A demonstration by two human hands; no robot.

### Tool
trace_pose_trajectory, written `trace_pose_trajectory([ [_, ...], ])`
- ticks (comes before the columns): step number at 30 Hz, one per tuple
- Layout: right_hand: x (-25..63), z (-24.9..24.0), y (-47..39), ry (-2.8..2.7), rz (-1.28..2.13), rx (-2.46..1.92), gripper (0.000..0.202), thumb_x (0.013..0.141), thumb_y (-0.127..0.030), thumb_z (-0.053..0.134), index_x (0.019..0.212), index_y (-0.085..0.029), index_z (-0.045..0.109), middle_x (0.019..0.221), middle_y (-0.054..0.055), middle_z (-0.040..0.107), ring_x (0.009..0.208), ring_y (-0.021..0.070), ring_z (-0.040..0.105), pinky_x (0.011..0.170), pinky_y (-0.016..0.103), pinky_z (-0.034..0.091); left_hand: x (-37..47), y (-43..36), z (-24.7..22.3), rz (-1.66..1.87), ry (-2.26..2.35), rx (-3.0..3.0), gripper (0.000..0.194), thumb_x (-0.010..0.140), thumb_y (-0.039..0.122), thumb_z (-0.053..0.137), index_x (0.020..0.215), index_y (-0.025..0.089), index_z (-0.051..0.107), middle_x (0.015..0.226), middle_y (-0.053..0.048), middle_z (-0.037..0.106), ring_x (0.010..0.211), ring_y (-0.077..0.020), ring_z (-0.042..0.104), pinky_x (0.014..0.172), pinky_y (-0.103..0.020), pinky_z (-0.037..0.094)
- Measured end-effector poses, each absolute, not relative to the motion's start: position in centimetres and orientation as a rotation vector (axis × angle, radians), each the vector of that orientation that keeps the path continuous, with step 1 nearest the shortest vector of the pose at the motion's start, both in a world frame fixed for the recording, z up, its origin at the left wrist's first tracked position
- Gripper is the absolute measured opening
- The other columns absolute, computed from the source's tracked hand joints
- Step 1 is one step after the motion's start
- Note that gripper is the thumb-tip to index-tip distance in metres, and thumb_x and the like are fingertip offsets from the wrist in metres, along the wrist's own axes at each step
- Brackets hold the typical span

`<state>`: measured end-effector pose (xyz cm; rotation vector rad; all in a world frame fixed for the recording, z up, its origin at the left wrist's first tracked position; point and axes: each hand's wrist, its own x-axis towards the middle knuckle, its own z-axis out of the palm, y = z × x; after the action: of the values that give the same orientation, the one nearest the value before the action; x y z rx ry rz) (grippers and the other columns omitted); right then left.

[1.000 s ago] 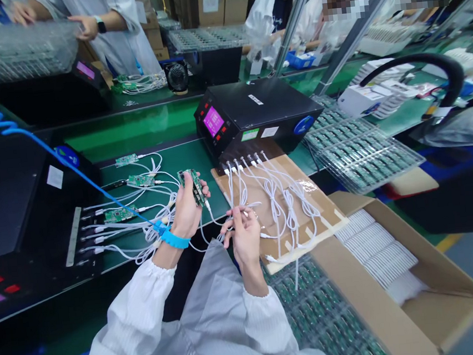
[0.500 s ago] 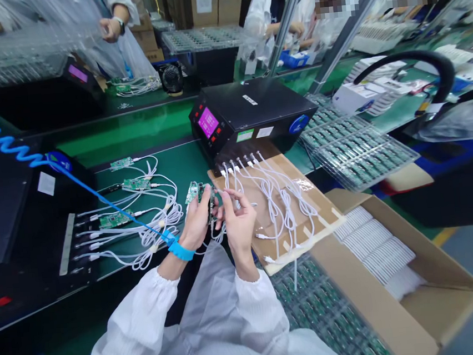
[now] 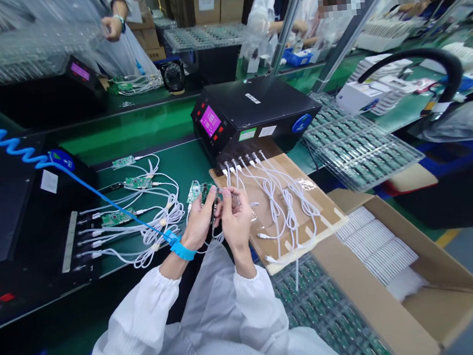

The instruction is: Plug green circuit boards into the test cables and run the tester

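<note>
My left hand [image 3: 200, 221], with a blue wrist strap [image 3: 181, 250] around its wrist, is closed on a green circuit board [image 3: 205, 191], thumb on top. My right hand [image 3: 237, 216] pinches at the right edge of that board; its fingers hide what is between them, perhaps a cable end. Just beyond my left hand is a second green board [image 3: 193, 190]. Further left, several boards, among them a long one [image 3: 117, 217], lie plugged to bundled white cables [image 3: 158, 238]. More white cables [image 3: 286, 200] rest on the cardboard sheet [image 3: 257, 220] to the right.
A black tester [image 3: 255, 106] with a pink screen stands ahead; another black box [image 3: 12, 193] is at left. A blue coiled cord [image 3: 11, 148] runs to my wrist. At right are a tray of boards [image 3: 363, 148] and a carton [image 3: 451, 279] of white pieces. Co-workers are across the bench.
My right hand's fingers have drawn in closer against the board's edge. The left hand keeps its hold, and the whole view has shifted slightly.
</note>
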<state>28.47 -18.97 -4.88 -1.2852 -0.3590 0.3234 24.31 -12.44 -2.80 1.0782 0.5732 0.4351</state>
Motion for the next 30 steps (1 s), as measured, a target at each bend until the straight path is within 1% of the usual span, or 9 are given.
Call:
trace_pose_trajectory([
  [6,28.5,-5.1,-18.9,-0.406,0.252,-1.357,0.030,0.102,-0.054,0.054,0.107,-0.024,0.058,0.079,-0.001,0.057,0.050,0.0103,0.053,0.046,0.025,0.048,24.2,-12.4,-2.8,0.468,0.558,1.139,0.051,0.082,0.070,0.073,0.079,0.022,0.054,0.056,0.007,0.045,0.044,-0.0086,0.042,0.040,-0.022,0.033],
  [10,28.6,-5.1,-18.9,-0.432,0.120,-1.449,0.031,0.103,-0.052,0.052,0.107,-0.023,0.062,0.097,0.006,0.062,0.077,0.0154,0.063,0.066,0.028,0.055,24.3,-12.2,-3.1,0.535,0.547,1.221,0.045,0.084,0.064,0.074,0.087,0.019,0.065,0.071,0.001,0.061,0.068,-0.0130,0.057,0.063,-0.024,0.048],
  [12,28.7,-5.1,-18.9,-0.453,0.055,-1.459,0.030,0.103,-0.049,0.053,0.106,-0.021,0.064,0.103,0.008,0.062,0.087,0.0169,0.065,0.074,0.029,0.056,24.3,-11.9,-3.4,0.536,0.537,1.243,0.045,0.086,0.062,0.073,0.094,0.018,0.069,0.083,-0.002,0.068,0.081,-0.0158,0.062,0.076,-0.027,0.050],
  [18,28.9,-5.2,-18.5,-0.493,0.058,-1.438,0.027,0.102,-0.045,0.056,0.103,-0.020,0.065,0.105,0.007,0.064,0.094,0.0173,0.067,0.082,0.030,0.057,24.1,-11.3,-3.9,0.520,0.551,1.275,0.047,0.088,0.064,0.069,0.104,0.019,0.069,0.098,-0.004,0.072,0.097,-0.0191,0.066,0.087,-0.029,0.050],
  [21,28.6,-4.8,-18.7,-0.417,0.171,-1.347,0.027,0.101,-0.047,0.058,0.109,-0.022,0.063,0.102,0.005,0.066,0.075,0.0128,0.066,0.067,0.026,0.057,24.4,-11.2,-3.9,0.553,0.611,1.315,0.049,0.090,0.068,0.064,0.098,0.019,0.067,0.096,-0.005,0.072,0.097,-0.0195,0.067,0.088,-0.030,0.051],
  [23,28.5,-4.4,-19.0,-0.355,0.265,-1.274,0.029,0.100,-0.049,0.059,0.112,-0.023,0.059,0.087,0.000,0.064,0.054,0.0085,0.056,0.048,0.021,0.048,24.6,-10.8,-4.0,0.595,0.668,1.304,0.051,0.089,0.071,0.062,0.093,0.020,0.064,0.091,-0.005,0.071,0.091,-0.0197,0.068,0.085,-0.032,0.054],
  [25,28.6,-4.0,-19.3,-0.318,0.358,-1.238,0.032,0.099,-0.051,0.060,0.113,-0.023,0.058,0.067,-0.006,0.056,0.040,0.0068,0.044,0.037,0.019,0.036,24.7,-10.1,-4.1,0.658,0.704,1.251,0.054,0.088,0.073,0.062,0.092,0.020,0.060,0.087,-0.005,0.070,0.084,-0.0191,0.069,0.079,-0.032,0.056],
  [27,29.0,-3.8,-19.5,-0.313,0.438,-1.249,0.040,0.098,-0.056,0.059,0.118,-0.021,0.060,0.056,-0.010,0.049,0.035,0.0072,0.039,0.033,0.019,0.031,24.5,-9.1,-4.0,0.742,0.730,1.212,0.056,0.086,0.075,0.062,0.094,0.020,0.058,0.086,-0.005,0.069,0.077,-0.0174,0.069,0.073,-0.031,0.057],
  [30,29.8,-4.3,-18.9,-0.331,0.510,-1.319,0.057,0.098,-0.064,0.054,0.132,-0.018,0.059,0.056,-0.008,0.053,0.034,0.0080,0.042,0.032,0.020,0.031,23.3,-7.8,-3.4,0.819,0.768,1.192,0.057,0.087,0.074,0.062,0.096,0.019,0.058,0.086,-0.005,0.069,0.068,-0.0140,0.066,0.064,-0.027,0.055],
])
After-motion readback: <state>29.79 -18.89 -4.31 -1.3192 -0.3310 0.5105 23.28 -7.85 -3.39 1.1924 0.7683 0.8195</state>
